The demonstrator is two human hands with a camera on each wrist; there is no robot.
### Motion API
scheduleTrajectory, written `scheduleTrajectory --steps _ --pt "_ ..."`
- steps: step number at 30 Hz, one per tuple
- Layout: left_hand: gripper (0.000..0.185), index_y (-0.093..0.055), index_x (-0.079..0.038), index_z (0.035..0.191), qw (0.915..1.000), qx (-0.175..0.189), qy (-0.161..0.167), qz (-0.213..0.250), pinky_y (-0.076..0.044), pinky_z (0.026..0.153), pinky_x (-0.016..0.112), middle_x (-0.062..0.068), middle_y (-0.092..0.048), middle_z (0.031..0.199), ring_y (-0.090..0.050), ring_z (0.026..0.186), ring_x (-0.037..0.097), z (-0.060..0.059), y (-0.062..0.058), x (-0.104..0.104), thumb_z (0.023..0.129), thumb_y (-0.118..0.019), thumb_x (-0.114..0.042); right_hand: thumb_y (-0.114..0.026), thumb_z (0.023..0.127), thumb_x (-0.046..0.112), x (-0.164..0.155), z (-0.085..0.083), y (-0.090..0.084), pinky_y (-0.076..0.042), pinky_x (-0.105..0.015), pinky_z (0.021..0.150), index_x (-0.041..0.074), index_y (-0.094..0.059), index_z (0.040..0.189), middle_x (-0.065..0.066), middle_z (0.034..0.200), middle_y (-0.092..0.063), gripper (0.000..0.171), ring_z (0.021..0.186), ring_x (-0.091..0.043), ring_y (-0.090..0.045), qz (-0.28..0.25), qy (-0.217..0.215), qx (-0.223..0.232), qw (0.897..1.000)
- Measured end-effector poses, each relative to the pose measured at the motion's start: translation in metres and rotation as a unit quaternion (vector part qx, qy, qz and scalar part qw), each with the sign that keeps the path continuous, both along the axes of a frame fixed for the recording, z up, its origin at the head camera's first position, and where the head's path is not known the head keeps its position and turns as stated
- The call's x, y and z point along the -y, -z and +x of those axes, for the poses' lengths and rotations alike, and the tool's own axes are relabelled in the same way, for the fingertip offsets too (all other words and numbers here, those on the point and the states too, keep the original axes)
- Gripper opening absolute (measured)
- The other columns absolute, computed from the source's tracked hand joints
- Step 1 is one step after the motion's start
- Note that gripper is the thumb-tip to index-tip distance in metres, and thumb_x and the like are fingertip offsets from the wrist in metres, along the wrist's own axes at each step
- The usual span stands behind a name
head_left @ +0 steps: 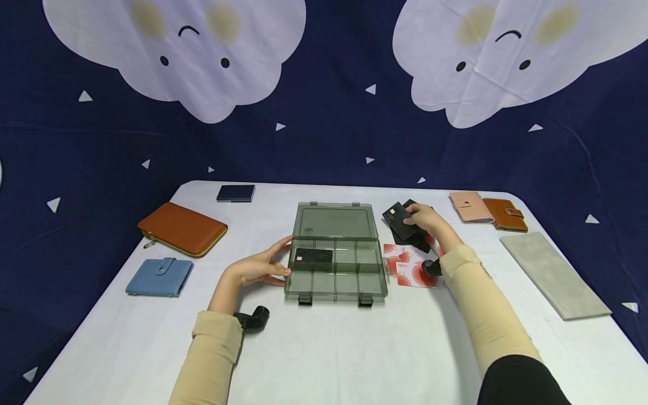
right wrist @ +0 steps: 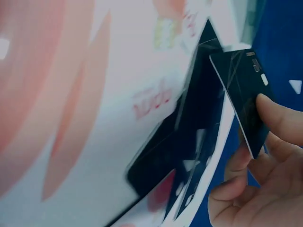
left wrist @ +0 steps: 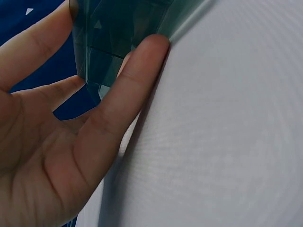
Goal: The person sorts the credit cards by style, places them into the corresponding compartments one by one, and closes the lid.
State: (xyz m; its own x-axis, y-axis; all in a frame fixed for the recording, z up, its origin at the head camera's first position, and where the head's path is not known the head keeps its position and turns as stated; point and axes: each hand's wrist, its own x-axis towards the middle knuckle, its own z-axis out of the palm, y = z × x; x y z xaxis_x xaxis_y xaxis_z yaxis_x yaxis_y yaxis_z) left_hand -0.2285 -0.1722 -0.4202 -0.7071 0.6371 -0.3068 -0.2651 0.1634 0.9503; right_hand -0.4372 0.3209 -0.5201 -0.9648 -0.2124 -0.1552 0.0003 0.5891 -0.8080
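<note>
An open smoky-clear compartment box lies at the table's middle, its lid folded back. One black card lies in its far-left compartment. My left hand rests with straight fingers against the box's left side; the left wrist view shows a fingertip touching the box corner. My right hand pinches a black card, lifted off a small pile of black cards. That pile partly covers a white card with red shapes.
On the white table: an orange zip wallet and a blue wallet at left, a navy card holder at the back, pink and brown wallets at back right, a grey pouch at right.
</note>
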Motion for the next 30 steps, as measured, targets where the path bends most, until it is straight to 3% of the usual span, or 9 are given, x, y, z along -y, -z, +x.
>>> scheduleTrajectory --steps 1,3,7,8,10,14,17,24,30 --pt "0.091 0.005 -0.022 0.149 1.0 -0.001 0.001 0.001 -0.05 0.087 0.046 0.012 0.011 0.153 -0.057 0.086 0.014 0.0 0.0 0.0 0.088 -0.057 0.002 -0.07 0.082 0.022 0.005 0.007 -0.008 -0.045 -0.034 0.071 0.008 -0.058 0.108 -0.008 0.103 -0.057 0.031 0.089 -0.02 -0.051 -0.007 -0.004 -0.018 1.0" --pt "0.091 0.005 -0.022 0.149 1.0 0.0 0.0 -0.001 -0.05 0.088 0.046 0.012 0.011 0.153 -0.057 0.086 0.014 0.0 0.0 0.0 0.088 -0.057 0.002 -0.066 0.085 0.022 0.026 0.037 -0.042 -0.045 -0.037 0.077 0.007 -0.057 0.108 -0.009 0.104 -0.056 0.029 0.094 -0.022 -0.05 -0.031 -0.011 -0.029 0.999" --pt "0.091 0.003 -0.024 0.15 0.9999 0.006 -0.009 -0.005 -0.05 0.088 0.046 0.012 0.009 0.154 -0.057 0.086 0.014 0.001 0.0 0.0 0.088 -0.058 0.002 -0.047 0.095 0.012 0.083 0.108 -0.124 -0.039 -0.049 0.093 -0.008 -0.048 0.117 -0.023 0.114 -0.049 0.03 0.104 -0.032 -0.046 -0.04 -0.026 -0.016 0.999" --pt "0.09 0.003 -0.024 0.15 0.9999 0.008 -0.012 -0.005 -0.05 0.088 0.046 0.012 0.009 0.154 -0.057 0.086 0.014 0.001 0.0 -0.001 0.087 -0.058 0.002 -0.044 0.096 0.008 0.097 0.125 -0.144 -0.038 -0.048 0.094 -0.012 -0.045 0.118 -0.025 0.114 -0.048 0.03 0.102 -0.031 -0.047 -0.041 -0.029 -0.009 0.999" --pt "0.09 0.002 -0.025 0.15 0.9998 0.01 -0.016 -0.005 -0.05 0.088 0.046 0.011 0.008 0.154 -0.057 0.086 0.014 0.001 -0.001 -0.001 0.087 -0.057 0.003 -0.039 0.097 0.004 0.114 0.143 -0.162 -0.042 -0.041 0.089 -0.014 -0.045 0.118 -0.026 0.112 -0.049 0.029 0.094 -0.025 -0.051 -0.046 -0.035 -0.011 0.998" --pt "0.09 0.001 -0.025 0.15 0.9998 0.011 -0.017 -0.002 -0.05 0.088 0.046 0.011 0.008 0.154 -0.057 0.085 0.014 0.001 -0.001 -0.001 0.087 -0.057 0.003 -0.042 0.096 0.003 0.131 0.155 -0.166 -0.043 -0.04 0.092 -0.011 -0.05 0.12 -0.023 0.108 -0.054 0.029 0.092 -0.022 -0.053 -0.059 -0.069 -0.027 0.995" --pt "0.09 0.001 -0.025 0.15 0.9998 0.011 -0.016 -0.001 -0.05 0.088 0.046 0.011 0.008 0.154 -0.058 0.086 0.014 0.001 -0.001 -0.001 0.087 -0.057 0.003 -0.047 0.095 0.005 0.139 0.157 -0.161 -0.039 -0.048 0.097 -0.008 -0.051 0.121 -0.022 0.104 -0.057 0.029 0.101 -0.031 -0.051 -0.044 -0.086 -0.041 0.994" --pt "0.09 0.002 -0.025 0.15 0.9999 0.007 -0.013 -0.003 -0.05 0.088 0.046 0.012 0.008 0.154 -0.058 0.086 0.014 0.002 0.0 -0.001 0.087 -0.057 0.003 -0.055 0.091 0.006 0.161 0.172 -0.156 -0.049 -0.04 0.077 0.0 -0.06 0.107 -0.015 0.093 -0.064 0.018 0.089 -0.027 -0.058 0.057 -0.127 -0.102 0.985" --pt "0.09 0.002 -0.025 0.15 0.9999 0.006 -0.011 -0.002 -0.05 0.088 0.047 0.011 0.008 0.154 -0.058 0.086 0.014 0.001 0.0 -0.001 0.087 -0.057 0.002 -0.055 0.089 0.002 0.171 0.183 -0.147 -0.049 -0.042 0.074 0.006 -0.064 0.103 -0.011 0.093 -0.066 0.018 0.086 -0.025 -0.061 0.163 -0.161 -0.146 0.962"
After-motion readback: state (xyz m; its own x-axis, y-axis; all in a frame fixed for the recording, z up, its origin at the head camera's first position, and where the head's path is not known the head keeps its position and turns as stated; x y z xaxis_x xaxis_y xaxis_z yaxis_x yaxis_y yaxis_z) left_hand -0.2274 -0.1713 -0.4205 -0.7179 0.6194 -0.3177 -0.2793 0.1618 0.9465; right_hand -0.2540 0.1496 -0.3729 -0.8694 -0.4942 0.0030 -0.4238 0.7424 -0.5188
